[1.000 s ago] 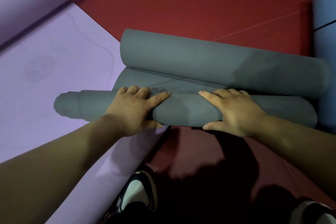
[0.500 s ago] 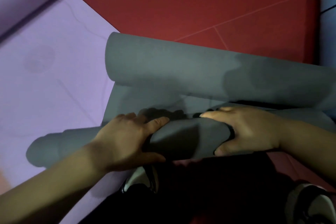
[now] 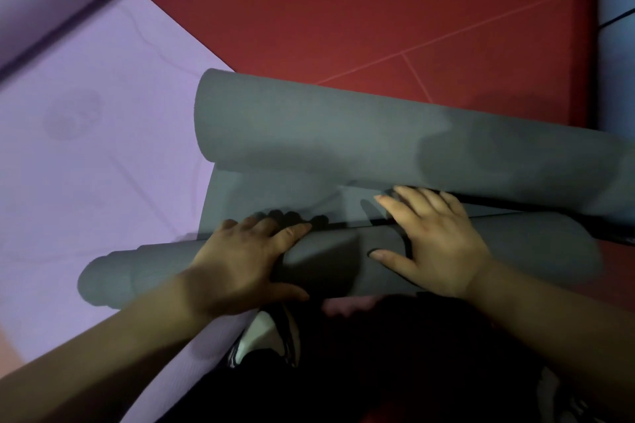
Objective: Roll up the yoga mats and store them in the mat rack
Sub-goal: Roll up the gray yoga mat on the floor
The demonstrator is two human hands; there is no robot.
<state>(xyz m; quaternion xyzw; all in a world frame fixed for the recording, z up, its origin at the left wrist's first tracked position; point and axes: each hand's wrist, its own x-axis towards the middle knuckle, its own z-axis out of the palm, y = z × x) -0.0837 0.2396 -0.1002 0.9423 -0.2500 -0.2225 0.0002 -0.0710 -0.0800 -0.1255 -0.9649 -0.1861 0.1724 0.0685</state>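
Head view: the grey yoga mat (image 3: pixel 343 134), half rolled on the red floor (image 3: pixel 343 10) beside a purple mat (image 3: pixel 86 148), lies under the left hand (image 3: pixel 247 261) and right hand (image 3: pixel 436 244), both spread flat, mid-roll; next, I judge, push forward evenly.

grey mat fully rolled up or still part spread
Part spread: a flat stretch of the grey mat lies between the near roll and its curled far end.

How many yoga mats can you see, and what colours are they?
Grey mat: 1, curled at both ends, with the left hand and right hand pressing on its near roll
Purple mat: 1, mostly flat, curled at its far end
Blue mat: 1, only partly in view at the right edge
Total: 3 mats
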